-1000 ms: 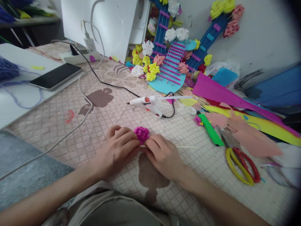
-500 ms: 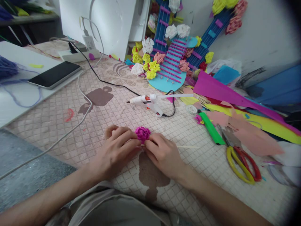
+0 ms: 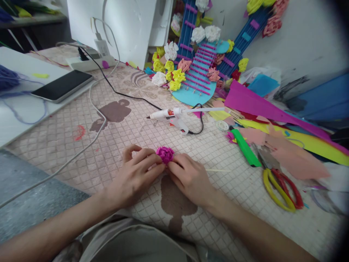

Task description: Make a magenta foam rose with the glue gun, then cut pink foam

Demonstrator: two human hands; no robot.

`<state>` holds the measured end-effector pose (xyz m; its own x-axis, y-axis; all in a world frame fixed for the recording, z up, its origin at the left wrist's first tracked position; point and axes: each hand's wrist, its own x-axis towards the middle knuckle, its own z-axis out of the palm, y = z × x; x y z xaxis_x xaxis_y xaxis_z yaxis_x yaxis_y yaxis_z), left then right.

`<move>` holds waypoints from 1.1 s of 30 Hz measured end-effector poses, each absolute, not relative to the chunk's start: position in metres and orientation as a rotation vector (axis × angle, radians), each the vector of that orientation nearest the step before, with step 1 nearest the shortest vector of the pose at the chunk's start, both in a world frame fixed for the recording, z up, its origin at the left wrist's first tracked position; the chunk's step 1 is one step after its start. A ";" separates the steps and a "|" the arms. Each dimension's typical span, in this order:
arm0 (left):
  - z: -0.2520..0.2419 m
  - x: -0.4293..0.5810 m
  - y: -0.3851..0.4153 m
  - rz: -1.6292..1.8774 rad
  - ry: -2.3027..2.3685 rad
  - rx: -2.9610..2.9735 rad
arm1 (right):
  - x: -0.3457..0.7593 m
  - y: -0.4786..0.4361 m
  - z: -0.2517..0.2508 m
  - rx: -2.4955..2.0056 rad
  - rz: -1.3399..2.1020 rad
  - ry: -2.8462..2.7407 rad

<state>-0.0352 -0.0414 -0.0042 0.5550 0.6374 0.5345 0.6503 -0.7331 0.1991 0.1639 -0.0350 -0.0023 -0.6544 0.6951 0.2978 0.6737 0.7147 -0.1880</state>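
Observation:
A small magenta foam flower [image 3: 165, 154] sits on the patterned mat between my two hands. My left hand [image 3: 135, 175] pinches its left side with curled fingers. My right hand [image 3: 189, 178] presses its fingertips against the flower's right and lower side. A thin pale stick [image 3: 218, 170] pokes out to the right from under my right hand. Beyond the flower lies a white hot glue gun [image 3: 171, 115] on its black cord.
A green marker [image 3: 244, 147] and scissors with yellow and red handles [image 3: 280, 187] lie at right beside coloured foam sheets [image 3: 272, 109]. Blue foam guitars with paper flowers [image 3: 196, 69] stand at the back. A phone [image 3: 62, 85] rests on a white board at left, near a power strip [image 3: 87, 63].
Both hands have stayed on the magenta flower, shifting their fingers slightly round it. The view has tilted a little; nothing else moved.

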 end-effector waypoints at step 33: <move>-0.010 -0.035 -0.042 -0.986 -1.173 -2.717 | 0.165 -0.035 -0.008 -0.991 0.007 -2.460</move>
<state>-0.0349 -0.0420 -0.0096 0.5172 0.6481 0.5591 0.6620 -0.7169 0.2186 0.1650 -0.0349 -0.0078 -0.6198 0.6539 0.4340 0.6513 0.7371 -0.1803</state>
